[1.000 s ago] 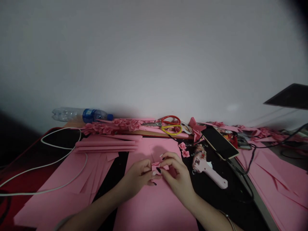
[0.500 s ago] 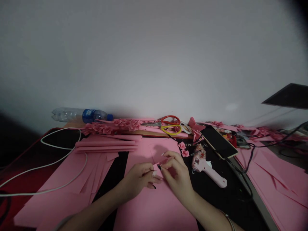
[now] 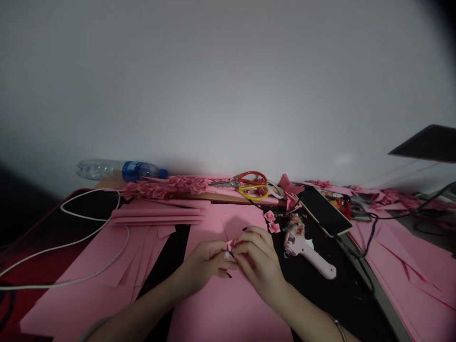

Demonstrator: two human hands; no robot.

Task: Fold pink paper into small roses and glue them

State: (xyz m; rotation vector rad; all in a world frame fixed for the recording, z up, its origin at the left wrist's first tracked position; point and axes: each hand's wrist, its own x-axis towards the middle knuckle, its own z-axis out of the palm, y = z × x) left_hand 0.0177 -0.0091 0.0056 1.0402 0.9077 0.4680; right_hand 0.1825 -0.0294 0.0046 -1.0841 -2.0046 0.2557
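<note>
A small folded piece of pink paper [image 3: 231,244] is pinched between my two hands, above a large pink sheet [image 3: 228,308]. My left hand [image 3: 204,263] grips it from the left, fingers closed. From the right, my right hand [image 3: 260,256] holds its edge with thumb and fingertips pressed together. Much of the piece is hidden behind the fingers. Just beyond the right hand lie small pink paper flowers [image 3: 270,218]. A pink glue gun [image 3: 306,249] rests on its side to the right of that hand.
Scissors [image 3: 252,185] with red and yellow handles lie at the back beside paper flower strands [image 3: 188,184]. A plastic bottle [image 3: 107,169] lies back left. Pink sheets [image 3: 81,280] and a white cable [image 3: 89,242] cover the left. A phone [image 3: 326,211] and black cord sit right.
My right fingers have shifted slightly and closed in toward my left fingertips. Less of the pink paper piece shows now. My left hand has stayed almost still.
</note>
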